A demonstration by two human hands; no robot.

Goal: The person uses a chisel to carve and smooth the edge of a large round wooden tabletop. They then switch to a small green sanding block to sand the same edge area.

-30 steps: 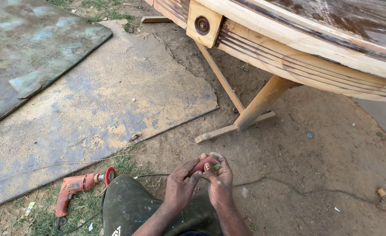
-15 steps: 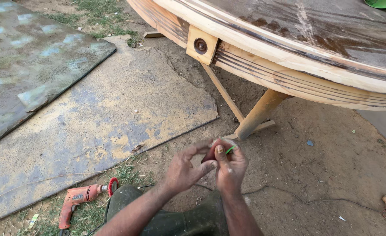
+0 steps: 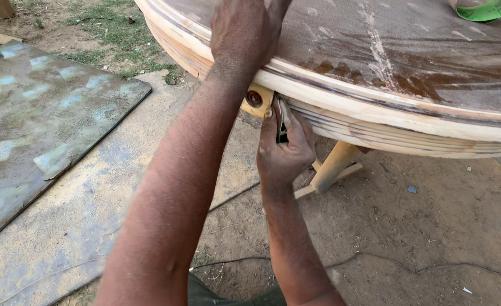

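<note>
My left hand (image 3: pixel 245 31) rests flat on the top of a large round wooden tabletop (image 3: pixel 375 62), fingers over its edge near a small wooden block (image 3: pixel 257 100) with a dark hole, fixed under the rim. My right hand (image 3: pixel 284 144) is raised just below the rim (image 3: pixel 409 127), right beside that block, fingers closed on a small dark green object (image 3: pixel 282 127) pressed against the layered wood. Most of that object is hidden by my fingers.
A wooden leg (image 3: pixel 332 167) props the tabletop on bare dirt. Large flat sheets (image 3: pixel 41 130) lie on the ground at left. A thin cable (image 3: pixel 375 260) runs across the dirt. A green strip roll (image 3: pixel 483 8) sits on the tabletop's far right.
Both hands rose from in front of my lap to the table. The left now lies on the top, the right went up under the rim. The view moved closer; the drill left sight.
</note>
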